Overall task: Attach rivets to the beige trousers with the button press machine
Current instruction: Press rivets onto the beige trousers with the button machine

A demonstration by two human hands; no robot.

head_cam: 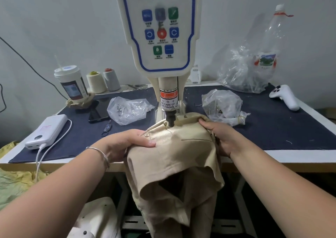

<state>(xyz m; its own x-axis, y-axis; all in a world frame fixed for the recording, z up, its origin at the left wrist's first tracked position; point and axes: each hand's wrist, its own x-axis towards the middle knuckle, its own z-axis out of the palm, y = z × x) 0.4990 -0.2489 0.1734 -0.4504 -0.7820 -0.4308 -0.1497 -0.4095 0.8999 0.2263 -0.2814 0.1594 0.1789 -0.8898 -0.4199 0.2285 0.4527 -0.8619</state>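
The beige trousers (174, 157) lie draped over the table's front edge, their top under the button press machine (160, 37). The machine's black punch (171, 119) is down on the cloth at a pocket corner. A small rivet (147, 135) shows on the fabric just left of the punch. My left hand (127, 143) grips the trousers' left side, thumb on top. My right hand (216, 135) grips the right side, its fingers curled under the cloth beside the machine's base.
A bag of rivets (127, 110) lies left of the machine and another bag (221, 106) lies right. A power bank (47, 131) with cable, a phone (99, 110), a cup (71, 83), thread cones (101, 81) and a white controller (285, 96) sit on the dark-blue table mat (272, 125).
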